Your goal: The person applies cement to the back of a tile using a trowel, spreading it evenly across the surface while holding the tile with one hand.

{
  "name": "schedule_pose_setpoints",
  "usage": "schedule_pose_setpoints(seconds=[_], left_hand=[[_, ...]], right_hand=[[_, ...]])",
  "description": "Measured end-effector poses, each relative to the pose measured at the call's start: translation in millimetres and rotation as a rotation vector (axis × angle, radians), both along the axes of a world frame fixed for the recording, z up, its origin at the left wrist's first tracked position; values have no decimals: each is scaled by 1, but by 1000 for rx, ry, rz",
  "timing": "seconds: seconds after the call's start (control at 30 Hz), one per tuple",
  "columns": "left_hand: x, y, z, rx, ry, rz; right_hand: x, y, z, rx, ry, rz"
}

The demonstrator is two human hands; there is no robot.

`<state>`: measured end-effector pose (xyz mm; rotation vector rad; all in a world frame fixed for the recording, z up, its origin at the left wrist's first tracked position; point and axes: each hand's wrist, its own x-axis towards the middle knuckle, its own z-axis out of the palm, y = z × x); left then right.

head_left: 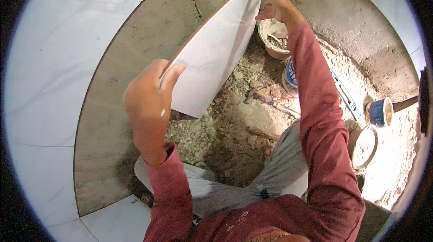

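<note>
A white tile (214, 61) with a reddish-brown edge stands tilted in front of me, its face turned toward the right. My left hand (151, 90) grips its near upper edge, thumb over the white face and fingers behind. At the far end, my right hand (282, 7) holds the tile's corner with the fingertips; the other fingers are partly spread beside the face. The tile's lower edge is close to the rubble (194, 136), and I cannot tell whether it touches. Bare grey mortar (122, 61) lies behind and left of it.
A bucket (278, 54) with tools inside and a blue-and-white tub (289, 79) stand under my right forearm. A hammer (275, 103) lies on the rubble. Farther right are a spirit level (346, 95), a blue container (380, 112) and a pale bucket (364, 148). Marbled white tiles (54, 84) cover the left side.
</note>
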<state>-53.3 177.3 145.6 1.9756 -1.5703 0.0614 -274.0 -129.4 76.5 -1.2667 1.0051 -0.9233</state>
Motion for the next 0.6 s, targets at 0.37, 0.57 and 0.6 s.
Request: schedule_pose_setpoints(seconds=[0.37,0.57,0.6], left_hand=[[18,87,-195,65,1553,371],[-23,57,-310,-32,2736,-117],[-41,41,-301,-75,2612,70]], right_hand=[[-23,16,-5,46,-17,-116],[-100,13,-36,176,57,-80],[-121,7,-44,200,58,-82]])
